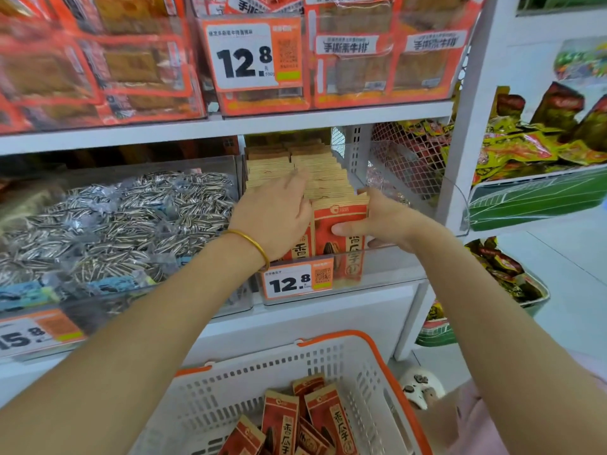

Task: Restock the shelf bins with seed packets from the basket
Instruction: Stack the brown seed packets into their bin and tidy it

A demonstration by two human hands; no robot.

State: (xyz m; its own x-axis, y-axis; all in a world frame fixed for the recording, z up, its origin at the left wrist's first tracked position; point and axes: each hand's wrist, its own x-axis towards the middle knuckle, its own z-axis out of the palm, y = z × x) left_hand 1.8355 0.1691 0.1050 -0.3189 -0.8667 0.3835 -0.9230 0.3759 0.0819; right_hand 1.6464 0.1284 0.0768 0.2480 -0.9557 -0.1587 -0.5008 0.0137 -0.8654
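Head view looks down your two bare arms into a clear plastic shelf bin (381, 266) on the middle white shelf (345, 308). That bin holds two rows of tan-topped, red-orange paper seed packets (325, 177) standing upright on edge, packed front to back. Your left hand (276, 218), with a thin gold bangle (253, 243) at the wrist, lies on the tops of the left row with its fingers straight and released. Your right hand (386, 221) grasps the front seed packet (340, 216) of the right row. The thumb crosses its printed face and the fingers curl round its right edge, and the packet stands just behind the bin's front wall. A white-and-orange price label (297, 281) reading 12.8 hangs on that wall.

Just left, a neighbouring clear bin is heaped with clear bags of striped sunflower seeds (124, 224). On the shelf above, clear bins hold flat orange-framed snack packs (361, 60).

Below your arms, a white slotted plastic basket (328, 359) with an orange rim and handle holds a loose pile of the same red-orange packets (282, 421), tilted against one another. To the right, a side rack carries yellow and red snack sachets (525, 147) above a pale floor (565, 257).
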